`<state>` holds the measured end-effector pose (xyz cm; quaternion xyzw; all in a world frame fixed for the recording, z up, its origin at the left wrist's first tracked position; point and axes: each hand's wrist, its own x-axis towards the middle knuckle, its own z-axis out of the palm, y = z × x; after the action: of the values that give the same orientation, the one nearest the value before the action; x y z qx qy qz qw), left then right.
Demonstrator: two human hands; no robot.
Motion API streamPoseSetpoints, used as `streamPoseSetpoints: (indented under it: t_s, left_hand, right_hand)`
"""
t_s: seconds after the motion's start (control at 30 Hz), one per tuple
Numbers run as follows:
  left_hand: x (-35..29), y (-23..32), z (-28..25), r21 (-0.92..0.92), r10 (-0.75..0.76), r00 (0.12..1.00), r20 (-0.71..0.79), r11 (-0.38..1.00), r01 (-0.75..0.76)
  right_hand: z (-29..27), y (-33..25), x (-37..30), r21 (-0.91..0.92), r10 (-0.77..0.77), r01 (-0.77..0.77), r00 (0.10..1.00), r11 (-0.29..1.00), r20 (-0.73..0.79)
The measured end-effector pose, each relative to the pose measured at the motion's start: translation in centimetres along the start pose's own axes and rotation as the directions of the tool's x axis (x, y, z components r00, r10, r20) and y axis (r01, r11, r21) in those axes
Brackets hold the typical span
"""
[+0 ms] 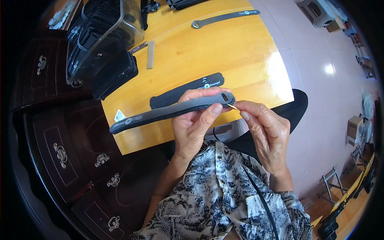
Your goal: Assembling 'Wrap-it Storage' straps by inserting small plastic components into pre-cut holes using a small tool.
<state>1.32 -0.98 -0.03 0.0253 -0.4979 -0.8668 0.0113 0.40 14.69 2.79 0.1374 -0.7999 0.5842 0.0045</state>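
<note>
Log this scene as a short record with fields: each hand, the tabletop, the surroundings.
Left hand: holds the layered grey-and-black strap bundle near its slotted end
Right hand: pinches a thin yellowish tool, tip at the slotted end
Table, far side: single grey strap, lying flat
Table, left side: clear bin of black items; black stack; tan strip
Table, beyond the bundle: flat black piece
Left of table: dark drawers
</note>
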Motion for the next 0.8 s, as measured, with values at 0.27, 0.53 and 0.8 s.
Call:
streamPoseSetpoints:
  t_s: [0.27, 0.53, 0.8]
  left_hand:
    - [-0.1, 0.0, -0.6, 0.098, 0.044, 0.998, 0.051, 0.994, -0.049]
    - [0.6, 0.0, -1.7, 0.337, 0.207, 0.963, 0.172, 0.906, -0.255]
    - [0.7, -0.5, -1.7, 0.172, 0.154, 0.974, 0.165, 0.968, -0.182]
  right_hand:
    - [-0.3, -0.9, -0.2, 0.174, 0.255, -0.27, 0.962, 0.947, 0.103]
    - [0.1, -0.5, 0.2, -0.312, -0.127, 0.149, 0.988, 0.938, 0.091]
    - [1.0, -0.3, -0.1, 0.052, 0.119, -0.12, 0.993, 0.991, 0.009]
